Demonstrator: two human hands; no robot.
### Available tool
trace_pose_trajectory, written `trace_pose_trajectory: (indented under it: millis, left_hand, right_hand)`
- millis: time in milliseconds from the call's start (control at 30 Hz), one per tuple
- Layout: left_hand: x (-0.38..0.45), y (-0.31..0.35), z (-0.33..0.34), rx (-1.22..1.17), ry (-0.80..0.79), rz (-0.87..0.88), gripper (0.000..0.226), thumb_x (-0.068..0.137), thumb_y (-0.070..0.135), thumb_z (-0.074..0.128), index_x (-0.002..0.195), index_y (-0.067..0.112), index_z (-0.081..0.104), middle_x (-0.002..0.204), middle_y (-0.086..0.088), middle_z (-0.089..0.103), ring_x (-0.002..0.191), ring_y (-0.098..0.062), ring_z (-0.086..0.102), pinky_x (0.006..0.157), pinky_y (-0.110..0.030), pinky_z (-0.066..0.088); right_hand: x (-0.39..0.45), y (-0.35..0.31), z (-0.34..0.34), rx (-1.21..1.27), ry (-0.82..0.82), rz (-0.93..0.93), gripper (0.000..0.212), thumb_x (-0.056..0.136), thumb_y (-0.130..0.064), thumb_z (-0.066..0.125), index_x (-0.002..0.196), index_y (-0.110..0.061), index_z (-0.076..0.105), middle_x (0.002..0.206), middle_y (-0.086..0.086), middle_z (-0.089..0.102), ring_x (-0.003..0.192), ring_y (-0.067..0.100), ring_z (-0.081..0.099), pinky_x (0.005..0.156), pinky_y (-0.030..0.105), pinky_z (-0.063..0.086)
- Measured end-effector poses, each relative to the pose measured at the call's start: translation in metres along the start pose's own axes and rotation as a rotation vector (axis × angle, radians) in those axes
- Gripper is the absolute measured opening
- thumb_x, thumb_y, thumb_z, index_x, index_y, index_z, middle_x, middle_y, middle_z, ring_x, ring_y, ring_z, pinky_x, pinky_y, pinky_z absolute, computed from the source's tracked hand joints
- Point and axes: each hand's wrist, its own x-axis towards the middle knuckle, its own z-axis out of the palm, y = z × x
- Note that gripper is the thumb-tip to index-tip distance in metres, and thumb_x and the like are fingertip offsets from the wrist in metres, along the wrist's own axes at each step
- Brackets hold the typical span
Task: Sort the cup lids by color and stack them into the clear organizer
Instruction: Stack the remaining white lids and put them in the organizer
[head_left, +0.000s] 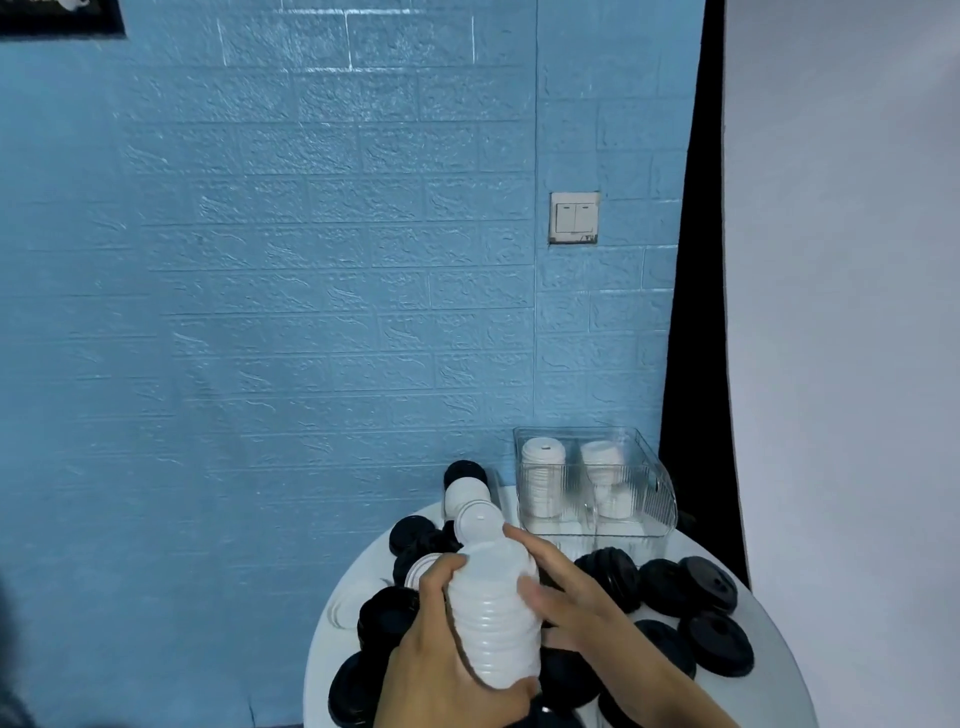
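Head view, the only one. Round white table (769, 623) at the lower right of frame. At table centre, a tall nested stack of white lids (493, 618), tilted, top leaning toward 12 o'clock. Left hand (441, 649) wrapped round the stack from 9 o'clock, fingers curled over its upper side, palm cupping the base. Right hand (566, 587) laid against the stack from 3 o'clock, fingers fairly straight, thumb on the near face, steadying rather than clamping.

Clear organizer (660, 499) at 1 o'clock on the table, against the blue wall (260, 260). Inside, two white lid columns (543, 478) side by side. Loose black lids (711, 639) scattered at 3 o'clock and round 8 to 10 o'clock; a few more white lids (470, 499) at 11 o'clock.

Handling, as a judgement: thin moulded plastic, very light, smooth and a little slippery; nested loosely, so apt to fan apart or shed top lids if tipped. Best held at both ends, one palm under the base and one capping the top, pressing lengthwise rather than squeezing the flexible sides.

Hard to make out: organizer dividers, blurred by ribbed walls and glare. Near table edge and both forearms cut off by the frame. Lid count unreadable. Dark blur at 7 o'clock of frame unidentifiable.
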Motion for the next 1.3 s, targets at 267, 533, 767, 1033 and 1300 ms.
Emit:
trace_pose_trajectory:
  millis: [267, 533, 767, 1033, 1300]
  left_hand:
    - [0.019, -0.006, 0.028, -0.037, -0.068, 0.178, 0.111, 0.044, 0.047, 0.086, 0.127, 0.069, 0.015, 0.127, 0.029, 0.053, 0.102, 0.003, 0.064, 0.075, -0.011, 0.051]
    - [0.106, 0.028, 0.053, -0.073, -0.192, 0.246, 0.106, 0.054, 0.038, 0.094, 0.13, 0.056, 0.022, 0.117, 0.037, 0.052, 0.1, 0.012, 0.057, 0.078, -0.012, 0.05]
    - [0.201, 0.036, 0.106, -0.131, -0.216, 0.238, 0.109, 0.052, 0.034, 0.097, 0.13, 0.055, 0.024, 0.118, 0.018, 0.058, 0.095, -0.006, 0.065, 0.078, -0.03, 0.057]
    - [0.321, 0.034, 0.186, -0.148, -0.283, 0.239, 0.116, 0.054, 0.028, 0.1, 0.138, 0.042, 0.02, 0.121, 0.009, 0.057, 0.102, -0.015, 0.064, 0.084, -0.029, 0.058]
    - [0.367, 0.009, 0.241, -0.102, -0.293, 0.177, 0.115, 0.051, 0.04, 0.099, 0.134, 0.046, 0.019, 0.115, 0.004, 0.064, 0.094, -0.018, 0.068, 0.081, -0.04, 0.061]
  right_hand:
    - [-0.005, 0.0, -0.02, 0.152, 0.139, 0.083, 0.042, 0.081, -0.042, 0.064, 0.123, -0.045, 0.064, 0.122, 0.01, 0.067, 0.116, 0.02, 0.066, 0.102, 0.049, 0.054]
    - [0.056, -0.025, -0.077, 0.127, 0.306, 0.147, 0.024, 0.101, -0.028, 0.056, 0.115, -0.046, 0.064, 0.125, -0.008, 0.067, 0.111, 0.01, 0.064, 0.08, 0.028, 0.055]
    - [0.11, -0.038, -0.144, 0.073, 0.348, 0.117, 0.033, 0.1, -0.048, 0.052, 0.131, -0.036, 0.057, 0.13, -0.006, 0.065, 0.118, 0.018, 0.065, 0.094, 0.037, 0.055]
    - [0.202, -0.022, -0.224, 0.018, 0.489, 0.107, 0.038, 0.1, -0.046, 0.049, 0.13, -0.025, 0.058, 0.124, -0.001, 0.066, 0.105, 0.015, 0.065, 0.075, 0.029, 0.051]
    - [0.257, 0.016, -0.267, -0.038, 0.555, 0.193, 0.041, 0.1, -0.047, 0.047, 0.13, -0.021, 0.059, 0.125, 0.001, 0.066, 0.106, 0.016, 0.064, 0.089, 0.033, 0.052]
